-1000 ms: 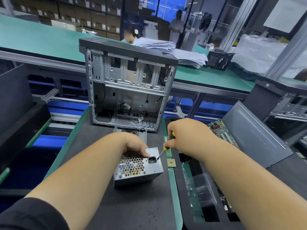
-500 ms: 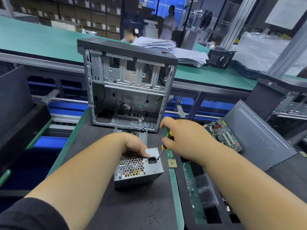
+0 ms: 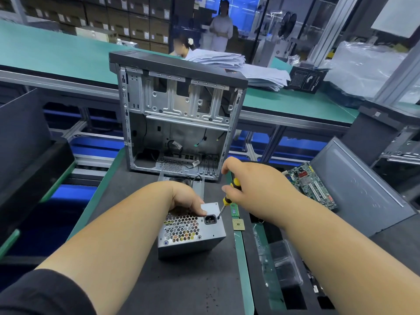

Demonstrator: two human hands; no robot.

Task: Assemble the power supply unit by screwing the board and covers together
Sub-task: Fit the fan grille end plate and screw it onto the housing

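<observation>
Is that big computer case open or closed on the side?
Open. The case stands upright with its near side panel off, so its bare metal frame and loose cables show inside.

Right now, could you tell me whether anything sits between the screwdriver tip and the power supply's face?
Nothing visible does. The right hand holds the screwdriver with its tip on the power supply beside the socket; the left hand grips the far edge, off that spot.

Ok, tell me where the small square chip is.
In the head view, the square chip lies on the green strip, just right of the power supply unit and below the right hand.
</observation>
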